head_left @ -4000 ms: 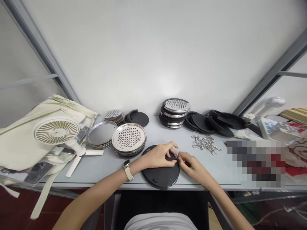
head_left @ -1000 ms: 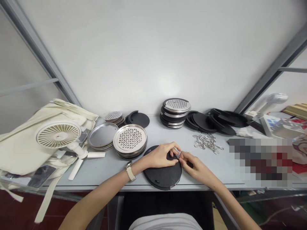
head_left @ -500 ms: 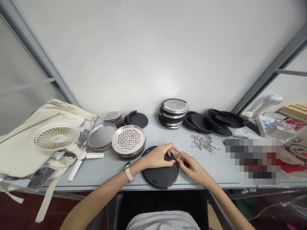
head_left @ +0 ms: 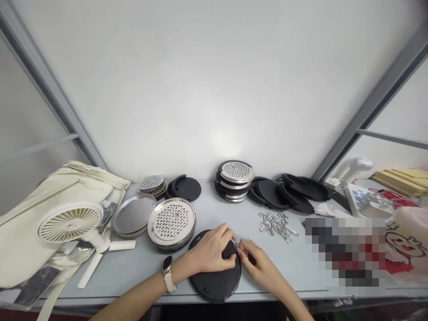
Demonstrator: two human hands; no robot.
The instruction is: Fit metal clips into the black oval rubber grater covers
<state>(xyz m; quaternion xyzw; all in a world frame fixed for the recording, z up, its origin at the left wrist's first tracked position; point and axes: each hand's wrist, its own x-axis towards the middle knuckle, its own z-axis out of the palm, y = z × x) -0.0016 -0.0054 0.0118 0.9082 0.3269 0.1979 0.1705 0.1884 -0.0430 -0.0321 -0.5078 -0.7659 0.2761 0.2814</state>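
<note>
A black round plate (head_left: 217, 283) lies at the table's front edge. My left hand (head_left: 214, 250) rests across its upper part, fingers curled to the far right rim and thumb bent over the surface. At that rim my right hand (head_left: 256, 262) pinches a small metal wire clip (head_left: 235, 245), partly hidden by the fingertips. Several loose wire clips (head_left: 277, 224) form a pile beyond my right hand. Left of the plate sits a stack topped by a perforated metal grater disc (head_left: 172, 222). Plain metal discs (head_left: 133, 215) are stacked beside it.
Along the wall stand a banded stack of grater discs (head_left: 236, 173), black round covers (head_left: 274, 194) and smaller perforated discs (head_left: 151, 183). A white fan (head_left: 72, 223) and cream bag (head_left: 30, 223) occupy the left. Boxes (head_left: 376, 203) and a printed bag (head_left: 406, 243) lie right.
The camera has tilted upward, so the table and everything on it appear lower. Both hands stay at the plate's rim with only small finger shifts.
</note>
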